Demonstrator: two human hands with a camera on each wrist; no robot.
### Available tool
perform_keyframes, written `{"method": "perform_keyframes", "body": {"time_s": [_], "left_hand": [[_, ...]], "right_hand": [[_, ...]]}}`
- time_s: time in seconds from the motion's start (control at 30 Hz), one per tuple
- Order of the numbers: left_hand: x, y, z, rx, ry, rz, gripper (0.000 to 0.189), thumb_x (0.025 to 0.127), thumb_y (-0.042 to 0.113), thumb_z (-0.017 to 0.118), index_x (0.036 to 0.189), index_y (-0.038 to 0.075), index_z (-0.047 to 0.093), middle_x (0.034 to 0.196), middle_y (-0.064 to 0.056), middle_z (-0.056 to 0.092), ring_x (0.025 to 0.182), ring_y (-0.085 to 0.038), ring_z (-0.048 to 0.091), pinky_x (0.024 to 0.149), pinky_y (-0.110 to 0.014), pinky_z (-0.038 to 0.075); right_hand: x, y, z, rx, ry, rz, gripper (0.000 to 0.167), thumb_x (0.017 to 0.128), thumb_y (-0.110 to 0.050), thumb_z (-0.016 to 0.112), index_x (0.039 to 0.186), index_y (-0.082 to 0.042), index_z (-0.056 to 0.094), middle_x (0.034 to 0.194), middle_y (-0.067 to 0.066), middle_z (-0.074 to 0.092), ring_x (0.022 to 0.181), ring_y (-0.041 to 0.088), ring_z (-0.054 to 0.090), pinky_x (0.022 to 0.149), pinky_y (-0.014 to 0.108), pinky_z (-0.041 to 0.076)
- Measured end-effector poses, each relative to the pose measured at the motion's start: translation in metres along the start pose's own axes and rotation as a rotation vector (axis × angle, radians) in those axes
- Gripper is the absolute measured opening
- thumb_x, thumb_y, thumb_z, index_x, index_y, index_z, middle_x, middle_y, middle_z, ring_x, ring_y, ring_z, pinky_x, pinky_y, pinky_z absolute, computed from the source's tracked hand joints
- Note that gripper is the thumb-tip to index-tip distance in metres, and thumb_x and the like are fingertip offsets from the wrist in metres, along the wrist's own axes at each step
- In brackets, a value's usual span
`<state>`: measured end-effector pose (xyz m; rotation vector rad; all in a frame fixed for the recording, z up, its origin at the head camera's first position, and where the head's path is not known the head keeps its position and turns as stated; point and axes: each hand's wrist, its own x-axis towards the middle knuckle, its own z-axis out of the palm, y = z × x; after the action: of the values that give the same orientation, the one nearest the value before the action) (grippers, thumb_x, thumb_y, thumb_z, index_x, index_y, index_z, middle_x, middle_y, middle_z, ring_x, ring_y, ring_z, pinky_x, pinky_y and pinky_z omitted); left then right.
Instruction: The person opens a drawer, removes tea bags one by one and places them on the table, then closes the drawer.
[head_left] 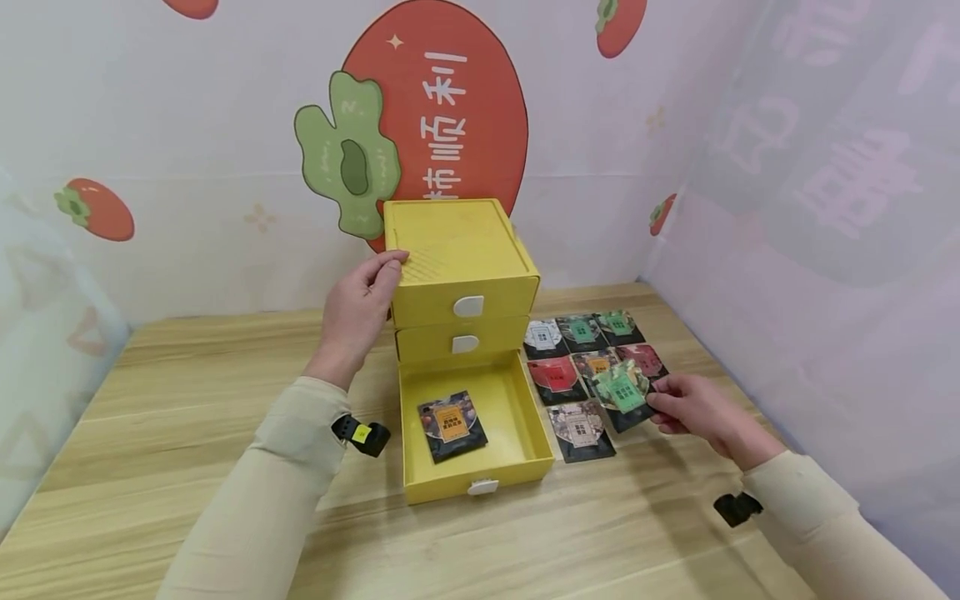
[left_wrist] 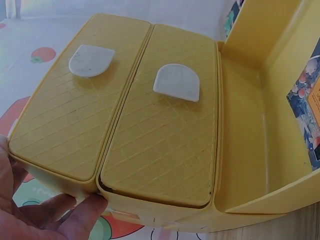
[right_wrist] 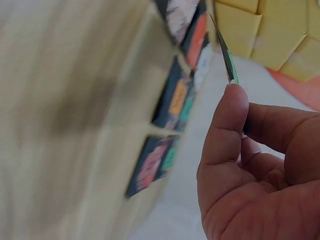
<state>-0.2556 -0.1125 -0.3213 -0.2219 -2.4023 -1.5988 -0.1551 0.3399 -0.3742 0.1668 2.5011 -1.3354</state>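
A yellow drawer cabinet (head_left: 457, 242) stands on the table, its bottom drawer (head_left: 517, 417) pulled out. My left hand (head_left: 360, 304) holds the cabinet at its upper left edge; in the left wrist view its fingers (left_wrist: 82, 215) touch the side wall. Between thumb and fingers, my right hand (head_left: 697, 412) pinches a flat green-labelled sachet (head_left: 624, 392) by its right edge, raised over the other sachets. The right wrist view shows that sachet (right_wrist: 230, 65) edge-on. A dark sachet with an orange label (head_left: 452, 425) lies in the open drawer.
Several sachets lie in rows right of the cabinet, among them a red one (head_left: 557, 379), a white one (head_left: 545, 337) and a pale pink one (head_left: 581, 432). The upper two drawers, with white handles (head_left: 468, 307), are closed. A printed backdrop (head_left: 225, 108) hangs behind the table.
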Motion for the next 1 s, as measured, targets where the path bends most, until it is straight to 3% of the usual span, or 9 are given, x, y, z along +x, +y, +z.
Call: {"method": "perform_keyframes", "body": {"time_s": [0.37,0.63,1.0], "left_hand": [[0.001,0.001,-0.001,-0.007,-0.003,0.004,0.050,0.107,0.053,0.045,0.142,0.026,0.066,0.145,0.001,0.063,0.121,-0.020,0.058,0.099,-0.040,0.046],[-0.003,-0.002,-0.003,-0.012,-0.013,-0.009,0.051,0.106,0.056,0.044,0.143,0.027,0.066,0.145,0.003,0.062,0.121,-0.021,0.057,0.100,-0.041,0.045],[-0.002,-0.002,-0.001,-0.010,-0.006,0.004,0.050,0.106,0.055,0.044,0.142,0.027,0.066,0.144,0.003,0.063,0.123,-0.019,0.058,0.101,-0.041,0.046]], "right_hand": [[-0.005,0.038,0.005,0.015,0.008,0.065,0.020,0.103,-0.005,0.059,0.111,0.014,0.057,0.081,0.008,0.067,0.069,0.010,0.065,0.063,0.025,0.060],[0.002,0.040,0.011,-0.158,0.019,0.066,0.016,0.098,-0.010,0.066,0.098,0.006,0.064,0.078,0.005,0.065,0.066,0.011,0.062,0.059,0.025,0.058],[0.004,0.038,0.012,-0.225,0.038,0.096,0.019,0.098,-0.014,0.068,0.101,0.005,0.063,0.081,0.008,0.063,0.067,0.013,0.063,0.061,0.029,0.060]]}}
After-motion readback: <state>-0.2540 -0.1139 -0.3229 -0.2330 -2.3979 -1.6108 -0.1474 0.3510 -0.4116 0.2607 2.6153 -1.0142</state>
